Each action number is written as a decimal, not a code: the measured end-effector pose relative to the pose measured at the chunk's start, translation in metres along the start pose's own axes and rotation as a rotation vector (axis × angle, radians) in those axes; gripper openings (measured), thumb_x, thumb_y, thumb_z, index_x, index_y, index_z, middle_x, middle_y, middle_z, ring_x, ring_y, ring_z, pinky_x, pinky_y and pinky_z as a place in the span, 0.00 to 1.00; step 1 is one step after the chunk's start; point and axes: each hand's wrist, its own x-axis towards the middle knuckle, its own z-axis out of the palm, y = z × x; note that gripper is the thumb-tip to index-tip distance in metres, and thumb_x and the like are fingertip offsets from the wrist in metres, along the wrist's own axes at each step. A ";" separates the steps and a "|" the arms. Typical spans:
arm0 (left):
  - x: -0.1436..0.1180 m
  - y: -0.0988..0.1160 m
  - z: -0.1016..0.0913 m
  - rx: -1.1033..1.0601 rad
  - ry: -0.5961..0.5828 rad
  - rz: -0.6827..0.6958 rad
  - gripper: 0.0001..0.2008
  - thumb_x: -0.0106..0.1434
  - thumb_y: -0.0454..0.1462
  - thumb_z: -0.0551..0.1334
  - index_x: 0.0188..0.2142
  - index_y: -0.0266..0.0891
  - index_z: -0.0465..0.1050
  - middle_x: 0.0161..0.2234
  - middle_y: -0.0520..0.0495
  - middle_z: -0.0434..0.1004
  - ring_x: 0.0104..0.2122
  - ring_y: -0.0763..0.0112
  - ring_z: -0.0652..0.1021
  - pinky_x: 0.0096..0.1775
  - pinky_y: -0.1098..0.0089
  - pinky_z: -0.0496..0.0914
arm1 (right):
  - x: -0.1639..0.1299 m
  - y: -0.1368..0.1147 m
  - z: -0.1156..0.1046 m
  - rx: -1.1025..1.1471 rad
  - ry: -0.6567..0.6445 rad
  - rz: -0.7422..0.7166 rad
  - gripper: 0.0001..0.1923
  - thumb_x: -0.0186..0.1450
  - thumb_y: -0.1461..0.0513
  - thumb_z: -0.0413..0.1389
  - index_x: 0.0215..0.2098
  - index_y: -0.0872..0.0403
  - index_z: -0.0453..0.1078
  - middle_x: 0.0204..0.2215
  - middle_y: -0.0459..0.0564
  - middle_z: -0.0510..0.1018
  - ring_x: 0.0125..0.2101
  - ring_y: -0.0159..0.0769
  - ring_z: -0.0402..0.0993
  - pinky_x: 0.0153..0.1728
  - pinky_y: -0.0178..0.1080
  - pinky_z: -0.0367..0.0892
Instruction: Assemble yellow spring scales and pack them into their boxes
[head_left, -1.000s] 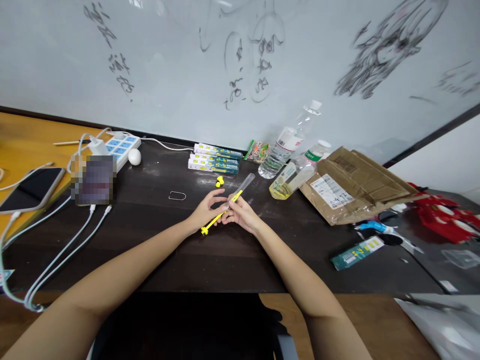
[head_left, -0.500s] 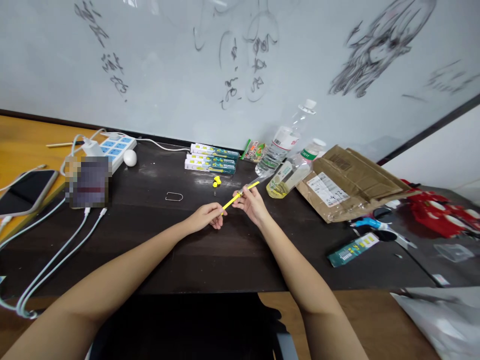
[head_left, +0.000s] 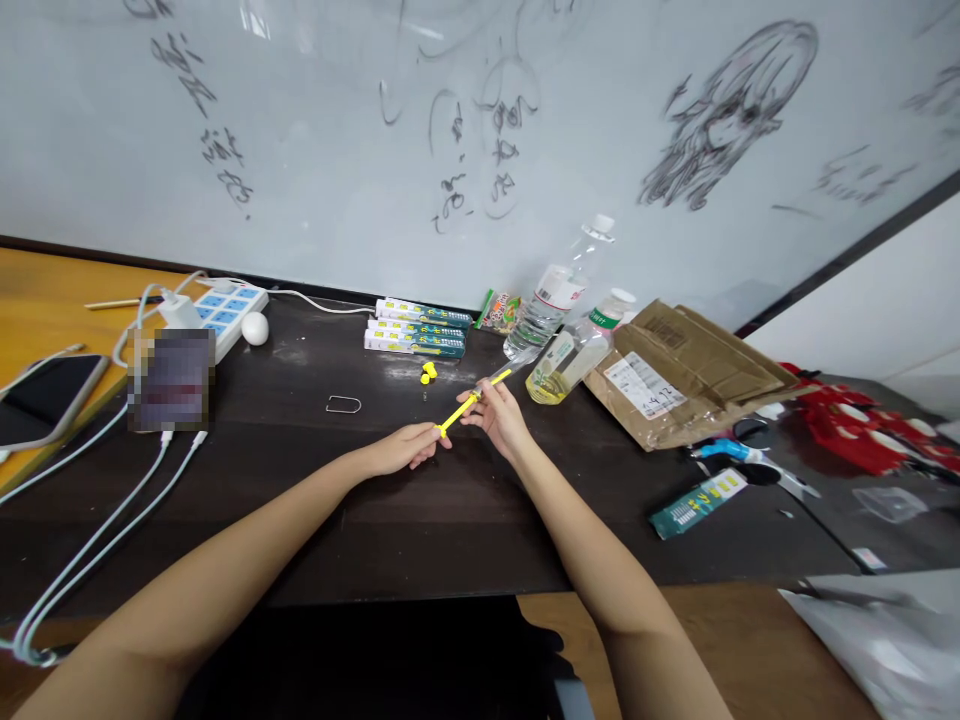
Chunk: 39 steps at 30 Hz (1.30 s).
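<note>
Both my hands hold one thin yellow pen [head_left: 459, 411] with a clear tube end over the dark desk [head_left: 360, 500]. My left hand [head_left: 409, 446] pinches its near, lower end. My right hand [head_left: 499, 415] grips its middle, and the clear end [head_left: 517, 366] points up and away toward the bottles. A small yellow cap [head_left: 428, 373] lies on the desk just beyond the hands. Three boxed packs [head_left: 415, 328] are stacked behind the cap.
Two plastic bottles [head_left: 559, 330] and flattened cardboard [head_left: 675, 375] lie at the right. A green pack [head_left: 697, 502], blue-handled scissors [head_left: 739, 455] and red parts [head_left: 862, 430] sit farther right. A power strip [head_left: 221, 310], cables [head_left: 112, 520], a phone [head_left: 41, 400], a metal clip [head_left: 343, 404] are left.
My right hand slid away along the pen toward the bottles, so the hands now sit apart at its two ends. The camera view drifted slightly left and down.
</note>
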 end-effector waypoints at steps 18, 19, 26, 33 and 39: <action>0.004 -0.002 0.005 -0.349 0.119 -0.142 0.09 0.54 0.35 0.57 0.33 0.40 0.56 0.21 0.60 0.56 0.16 0.84 0.56 0.19 0.80 0.52 | -0.013 0.022 0.025 -0.320 -0.181 -0.080 0.17 0.56 0.50 0.61 0.34 0.54 0.67 0.23 0.41 0.69 0.18 0.24 0.62 0.20 0.31 0.62; 0.003 -0.002 0.006 -0.358 0.129 -0.145 0.11 0.54 0.34 0.58 0.33 0.40 0.55 0.22 0.60 0.57 0.17 0.84 0.57 0.19 0.80 0.52 | -0.013 0.021 0.025 -0.322 -0.170 -0.083 0.17 0.56 0.50 0.61 0.34 0.54 0.67 0.23 0.41 0.69 0.17 0.24 0.62 0.20 0.31 0.61; 0.003 -0.004 0.005 -0.330 0.113 -0.114 0.16 0.57 0.42 0.63 0.30 0.40 0.53 0.24 0.59 0.58 0.17 0.87 0.56 0.17 0.82 0.49 | -0.010 0.023 0.021 -0.330 -0.165 -0.063 0.18 0.55 0.49 0.61 0.32 0.54 0.65 0.18 0.38 0.65 0.15 0.24 0.60 0.18 0.31 0.60; 0.004 -0.011 0.006 0.002 0.094 -0.027 0.19 0.62 0.51 0.54 0.34 0.36 0.64 0.22 0.57 0.60 0.15 0.84 0.59 0.15 0.80 0.55 | -0.011 0.020 0.021 -0.233 -0.200 0.015 0.16 0.56 0.52 0.60 0.35 0.54 0.65 0.17 0.37 0.66 0.16 0.25 0.62 0.19 0.31 0.61; -0.005 0.001 0.010 0.265 0.087 0.046 0.18 0.68 0.47 0.46 0.35 0.37 0.66 0.20 0.56 0.61 0.17 0.78 0.63 0.21 0.76 0.61 | -0.011 0.019 0.019 -0.193 -0.197 0.016 0.15 0.56 0.53 0.60 0.33 0.53 0.64 0.19 0.39 0.68 0.17 0.25 0.64 0.20 0.31 0.63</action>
